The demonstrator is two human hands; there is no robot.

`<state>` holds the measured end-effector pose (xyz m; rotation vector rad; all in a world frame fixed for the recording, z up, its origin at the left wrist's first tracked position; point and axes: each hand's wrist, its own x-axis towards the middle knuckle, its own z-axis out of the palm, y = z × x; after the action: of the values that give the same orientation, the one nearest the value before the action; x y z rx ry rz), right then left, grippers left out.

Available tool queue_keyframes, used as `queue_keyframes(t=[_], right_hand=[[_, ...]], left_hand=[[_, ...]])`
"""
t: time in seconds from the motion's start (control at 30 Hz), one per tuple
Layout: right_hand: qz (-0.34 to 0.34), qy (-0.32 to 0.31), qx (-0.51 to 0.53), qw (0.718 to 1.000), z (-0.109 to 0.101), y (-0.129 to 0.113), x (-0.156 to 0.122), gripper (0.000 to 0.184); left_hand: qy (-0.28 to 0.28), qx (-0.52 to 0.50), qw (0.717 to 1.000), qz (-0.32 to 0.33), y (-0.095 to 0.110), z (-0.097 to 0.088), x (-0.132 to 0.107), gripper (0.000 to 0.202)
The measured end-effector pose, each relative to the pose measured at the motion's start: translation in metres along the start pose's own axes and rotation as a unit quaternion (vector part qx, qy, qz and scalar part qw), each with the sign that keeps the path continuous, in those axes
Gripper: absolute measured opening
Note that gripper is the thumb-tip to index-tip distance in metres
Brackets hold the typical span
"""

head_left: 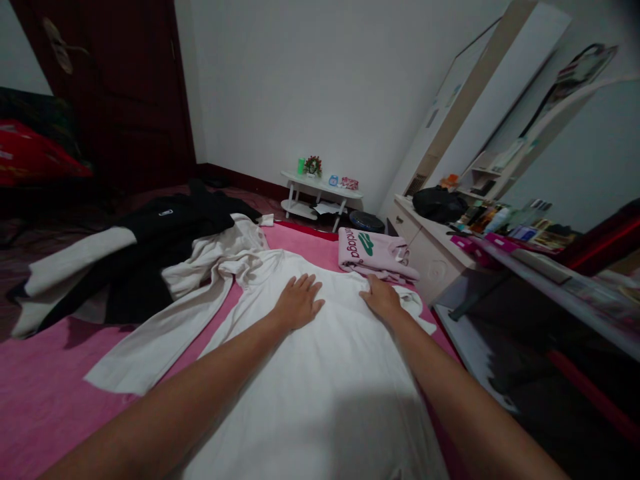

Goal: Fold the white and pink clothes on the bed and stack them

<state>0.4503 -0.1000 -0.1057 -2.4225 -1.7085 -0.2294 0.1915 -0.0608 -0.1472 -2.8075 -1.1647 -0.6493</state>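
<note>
A white garment lies spread flat on a pink bed cover. My left hand rests palm down on its upper part, fingers stretched out and together. My right hand lies flat near the garment's upper right edge, fingers extended. Neither hand holds anything. One cream sleeve trails off to the left.
A folded pink garment with green print sits just beyond my right hand. A heap of black and cream clothes lies at left. A dresser with clutter stands at right, a small white table by the far wall.
</note>
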Motion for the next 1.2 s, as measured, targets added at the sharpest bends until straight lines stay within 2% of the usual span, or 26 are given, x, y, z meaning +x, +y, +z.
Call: queue_keyframes(t=[0.07, 0.13, 0.23, 0.33, 0.4, 0.47, 0.53, 0.6, 0.67, 0.77, 0.83, 0.93, 1.0, 1.1, 1.2], right_hand=[[0.024, -0.003, -0.031, 0.999, 0.005, 0.0, 0.006, 0.026], [0.051, 0.009, -0.046, 0.998, 0.008, 0.001, 0.013, 0.023], [0.073, 0.021, -0.06, 0.995, 0.009, -0.005, 0.018, 0.028], [0.054, 0.031, -0.063, 0.996, 0.008, -0.024, 0.005, 0.038], [0.012, 0.052, -0.051, 0.997, 0.008, -0.039, -0.015, 0.042], [-0.081, 0.062, -0.011, 0.995, 0.008, -0.049, -0.041, 0.048], [-0.205, 0.021, 0.038, 0.978, 0.009, -0.048, -0.064, 0.055], [-0.261, -0.045, 0.059, 0.962, 0.01, -0.035, -0.08, 0.054], [-0.237, -0.077, 0.049, 0.967, 0.009, -0.014, -0.084, 0.053], [-0.173, -0.071, 0.015, 0.982, 0.007, 0.011, -0.083, 0.055], [-0.142, -0.065, -0.011, 0.988, 0.006, 0.017, -0.088, 0.055], [-0.105, -0.058, -0.039, 0.992, 0.003, 0.012, -0.109, 0.055], [-0.103, -0.075, -0.026, 0.992, -0.001, 0.008, -0.13, 0.054], [-0.129, -0.137, 0.051, 0.981, -0.019, 0.01, -0.164, 0.052], [-0.183, -0.214, 0.173, 0.944, -0.048, 0.016, -0.198, 0.044]], left_hand=[[0.0, 0.0, 1.0, -0.004, -0.001, 0.002, 0.0, 0.052], [0.008, -0.001, 1.0, -0.012, -0.002, 0.005, 0.0, 0.057], [0.017, -0.003, 1.0, -0.017, -0.004, 0.009, 0.0, 0.067], [0.012, -0.005, 1.0, -0.022, -0.005, 0.011, 0.0, 0.072], [0.009, -0.004, 1.0, -0.026, -0.004, 0.011, 0.0, 0.073], [0.009, -0.002, 1.0, -0.028, -0.003, 0.01, 0.0, 0.073], [0.005, -0.003, 1.0, -0.024, -0.003, 0.008, -0.001, 0.073], [-0.007, -0.009, 1.0, -0.005, -0.002, 0.004, -0.004, 0.072], [-0.028, -0.023, 0.999, 0.028, -0.002, 0.0, -0.009, 0.067], [-0.056, -0.042, 0.995, 0.072, -0.003, -0.006, -0.021, 0.06], [-0.065, -0.05, 0.992, 0.092, -0.003, -0.012, -0.031, 0.058], [-0.074, -0.057, 0.989, 0.116, -0.003, -0.02, -0.048, 0.058], [-0.084, -0.06, 0.986, 0.127, -0.002, -0.027, -0.058, 0.059], [-0.096, -0.061, 0.984, 0.138, 0.0, -0.034, -0.068, 0.06], [-0.097, -0.056, 0.983, 0.144, 0.001, -0.038, -0.072, 0.06]])
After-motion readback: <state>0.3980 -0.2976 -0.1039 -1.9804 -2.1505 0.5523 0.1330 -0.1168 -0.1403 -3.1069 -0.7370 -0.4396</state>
